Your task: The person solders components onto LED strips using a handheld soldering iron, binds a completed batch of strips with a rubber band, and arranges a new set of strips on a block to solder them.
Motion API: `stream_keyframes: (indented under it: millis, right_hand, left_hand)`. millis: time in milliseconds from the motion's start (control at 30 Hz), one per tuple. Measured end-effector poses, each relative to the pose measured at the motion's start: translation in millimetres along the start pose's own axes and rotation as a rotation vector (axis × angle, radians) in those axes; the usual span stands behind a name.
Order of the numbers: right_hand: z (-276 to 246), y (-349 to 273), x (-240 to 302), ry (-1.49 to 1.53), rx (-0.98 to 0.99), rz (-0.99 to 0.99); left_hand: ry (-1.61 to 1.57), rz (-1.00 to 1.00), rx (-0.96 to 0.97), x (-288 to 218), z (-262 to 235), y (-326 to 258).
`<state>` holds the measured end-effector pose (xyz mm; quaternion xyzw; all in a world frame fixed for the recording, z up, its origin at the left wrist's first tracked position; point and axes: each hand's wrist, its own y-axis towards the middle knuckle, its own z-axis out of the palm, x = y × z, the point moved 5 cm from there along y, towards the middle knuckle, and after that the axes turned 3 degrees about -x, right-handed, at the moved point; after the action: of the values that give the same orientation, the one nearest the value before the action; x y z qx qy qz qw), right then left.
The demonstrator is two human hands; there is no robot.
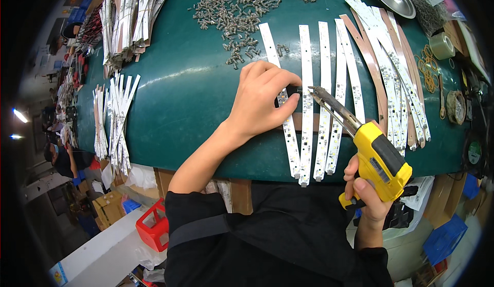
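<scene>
green table; right hand grips labelled soldering gun

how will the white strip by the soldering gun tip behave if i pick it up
The white strip will probably feel light, being narrow and thin-looking. Long for its width, it may flex slightly rather than flop. The small parts exposed on its face could be fragile.

Your tabletop is brightly lit, streaked with glare; fisheye bends the edges, where detail appears soft.
</scene>
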<state>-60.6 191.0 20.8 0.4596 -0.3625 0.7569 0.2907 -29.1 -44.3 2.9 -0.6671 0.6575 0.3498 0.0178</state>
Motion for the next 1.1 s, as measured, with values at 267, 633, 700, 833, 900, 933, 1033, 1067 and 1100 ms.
stream_keyframes:
  millis: [267,633,700,833,900,933,1033,1067,1100]
  right_hand:
    - [1,0,-1,-0.102,0.028,0.072]
    - [-7,-8,-8,-0.130,-0.045,0.074]
    - [-5,-6,-3,-0.111,-0.010,0.094]
    - [4,-4,7,-0.045,-0.011,-0.033]
    - [2,-4,7,-0.040,-0.009,-0.052]
    - [1,-4,7,-0.037,-0.010,-0.072]
    - [0,-5,4,-0.042,-0.013,-0.063]
    - [-1,-5,3,-0.061,-0.008,-0.045]
    - [0,-4,3,-0.060,-0.007,-0.047]
  left_hand:
    - [-0.034,0.001,-0.022,0,3,-1]
    - [-0.040,-0.010,-0.032,2,3,-1]
    - [-0.038,-0.010,-0.034,1,3,-1]
    - [-0.047,-0.020,-0.035,0,2,-2]
    - [-0.042,-0.016,-0.043,0,2,-3]
    - [-0.047,-0.013,-0.045,1,2,-3]
    - [-0.051,-0.005,-0.051,2,4,-3]
    - [-0.058,0.001,-0.052,2,5,-2]
    - [-0.058,-0.004,-0.048,2,5,-2]
